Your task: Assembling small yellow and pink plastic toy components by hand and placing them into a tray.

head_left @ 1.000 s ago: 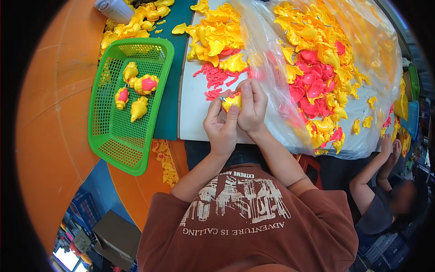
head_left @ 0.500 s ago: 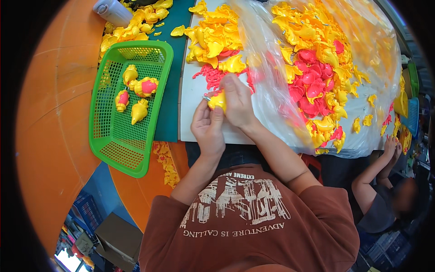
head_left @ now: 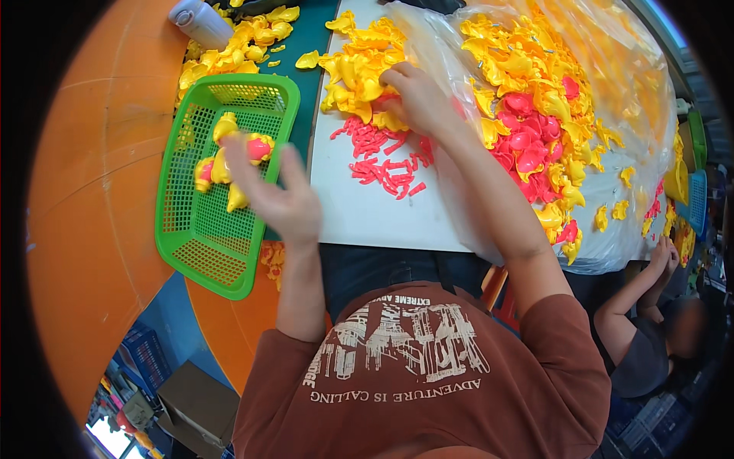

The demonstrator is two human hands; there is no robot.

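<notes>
- I have the left hand (head_left: 274, 195) at ten o'clock in my view, open and blurred, thumb well apart from the fingers. It is over the basket (head_left: 222, 229); I can't tell whether the fingertips touch anything there.
- I see the right hand (head_left: 417, 96) just past twelve, fingers bent down at the yellow pile (head_left: 359, 67). Whether it grips a piece, I can't tell.
- The figures (head_left: 203, 175), yellow and some partly pink, lie grouped in the far half of the basket, some of them partly hidden from me by the left hand.
- The basket is green mesh, its long side running roughly from one o'clock to seven.
- At seven o'clock from the right hand, I see pink strips (head_left: 386, 180) scattered on the white table (head_left: 375, 226).
- From one to two o'clock, a clear plastic sheet (head_left: 428, 38) spreads over the table, with many yellow shells (head_left: 547, 73) on it.
- Pink shells (head_left: 531, 141) sit among them at two.
- At eleven I get a pale bottle (head_left: 202, 24), more yellow parts (head_left: 256, 46) just beside it.
- Between three and four, a co-worker (head_left: 638, 367) has both hands raised close together.
- Down at half past seven is a cardboard box (head_left: 200, 405).
</notes>
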